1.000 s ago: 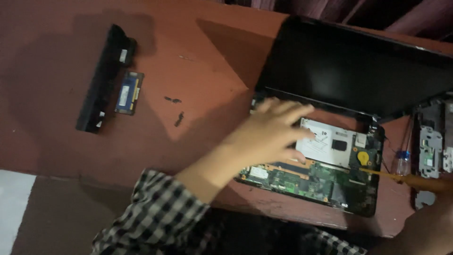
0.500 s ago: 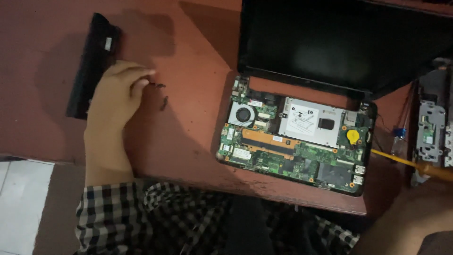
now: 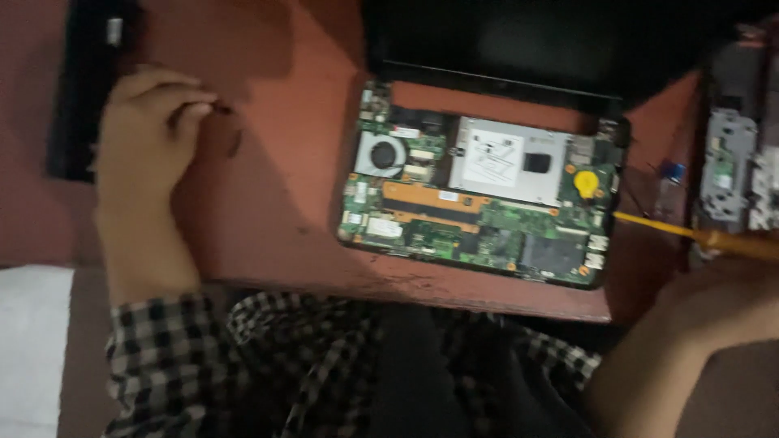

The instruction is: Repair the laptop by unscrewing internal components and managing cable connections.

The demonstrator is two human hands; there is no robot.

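Observation:
My left hand (image 3: 150, 122) rests on the reddish table (image 3: 276, 203) with its fingers curled, fingertips touching a small dark screw (image 3: 221, 105); a second screw (image 3: 235, 146) lies just below. Whether the fingers grip anything is unclear. A long black battery (image 3: 77, 97) lies just left of this hand. The opened laptop (image 3: 479, 195) shows its green board, fan and silver drive plate. My right hand (image 3: 722, 304), at the lower right, holds an orange-handled screwdriver (image 3: 734, 243) whose yellow shaft points at the laptop's right edge.
The laptop's dark screen (image 3: 560, 40) lies flat behind the base. Grey removed parts (image 3: 730, 170) sit at the far right, and a small blue-capped item (image 3: 669, 174) stands beside them. The table's front edge runs near my checked shirt (image 3: 268, 357).
My left hand left the laptop's inside and moved to the left, down by the screws and the battery. The view shifted left and closer. My right hand kept the screwdriver.

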